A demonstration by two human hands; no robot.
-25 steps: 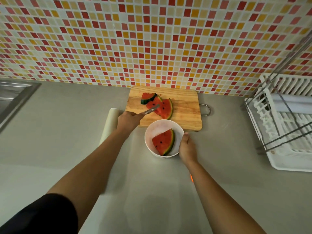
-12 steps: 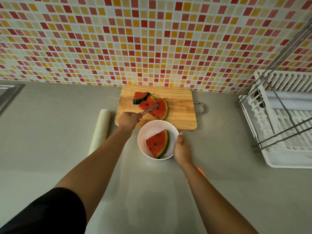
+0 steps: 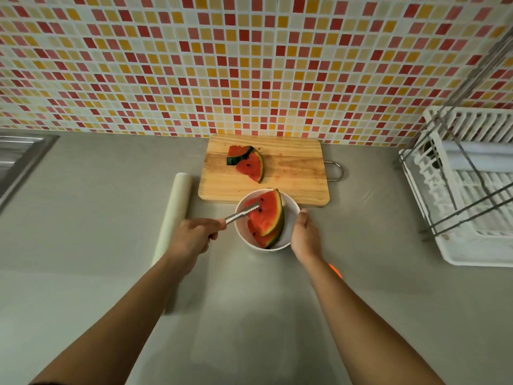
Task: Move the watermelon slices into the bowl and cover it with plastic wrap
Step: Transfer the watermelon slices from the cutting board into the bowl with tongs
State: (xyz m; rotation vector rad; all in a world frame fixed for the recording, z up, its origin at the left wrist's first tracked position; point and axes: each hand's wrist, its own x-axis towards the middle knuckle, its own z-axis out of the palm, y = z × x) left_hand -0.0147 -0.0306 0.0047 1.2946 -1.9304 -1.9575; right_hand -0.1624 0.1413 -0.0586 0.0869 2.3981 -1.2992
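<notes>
Between the left fingers (image 3: pixel 211 229) and right fingers (image 3: pixel 303 215) sits the bowl (image 3: pixel 241 232), holding two watermelon slices (image 3: pixel 267 218) and the tip of the tongs (image 3: pixel 242 213); beyond the fingers lies the cutting board (image 3: pixel 294 173) bearing two other slices (image 3: pixel 249 163), with the wrap roll (image 3: pixel 175 212) left of them.

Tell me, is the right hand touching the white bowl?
Touching. The head view shows the right hand cupped against the bowl, thumb at its rim, with no gap.

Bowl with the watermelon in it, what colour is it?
The bowl is plain white; the head view shows it best.
</notes>
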